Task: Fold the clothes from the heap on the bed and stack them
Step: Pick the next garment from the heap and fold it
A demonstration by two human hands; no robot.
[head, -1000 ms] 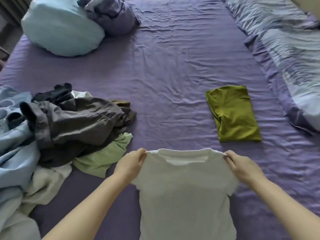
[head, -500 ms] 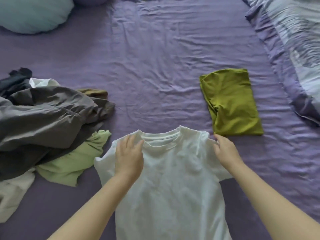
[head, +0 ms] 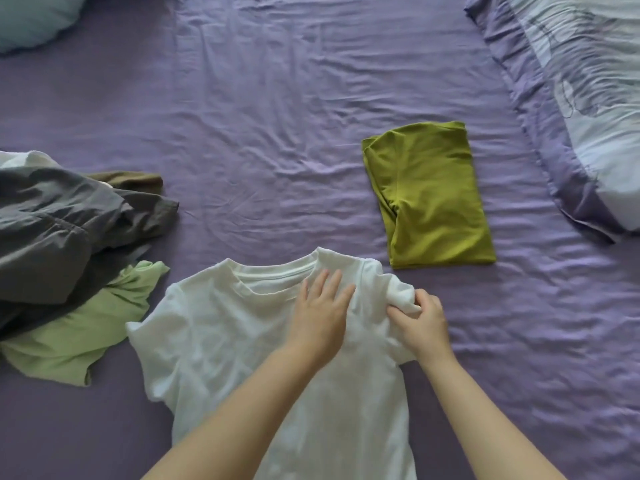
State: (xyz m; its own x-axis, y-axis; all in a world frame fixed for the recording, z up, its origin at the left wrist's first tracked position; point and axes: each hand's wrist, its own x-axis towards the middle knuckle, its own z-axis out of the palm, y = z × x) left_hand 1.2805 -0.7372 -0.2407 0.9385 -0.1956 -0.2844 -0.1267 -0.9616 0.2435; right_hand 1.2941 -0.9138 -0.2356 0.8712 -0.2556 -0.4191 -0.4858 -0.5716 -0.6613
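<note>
Step in hand: the white T-shirt lies spread face-up on the bed, collar away from the person, and its right sleeve is being folded in toward the chest
Left hand: fingers straight and spread, palm pressing flat on the shirt just below the collar, seemingly as an anchor for the fold
Right hand: fingers curled, pinching the bunched right sleeve beside the left hand
Next move, as judged: carry the pinched sleeve across to a straight side edge, then do likewise with the left sleeve, which lies flat and open toward the heap; the thin cloth will likely wrinkle unless smoothed
Folded stack: one olive-green garment, folded to a rectangle, lies just beyond the shirt's right shoulder, apart from it
Heap: grey, light-green and brown clothes at the left, not yet folded, so the task is judged to be at an early stage
Writing or labels: none legible on any garment
</note>
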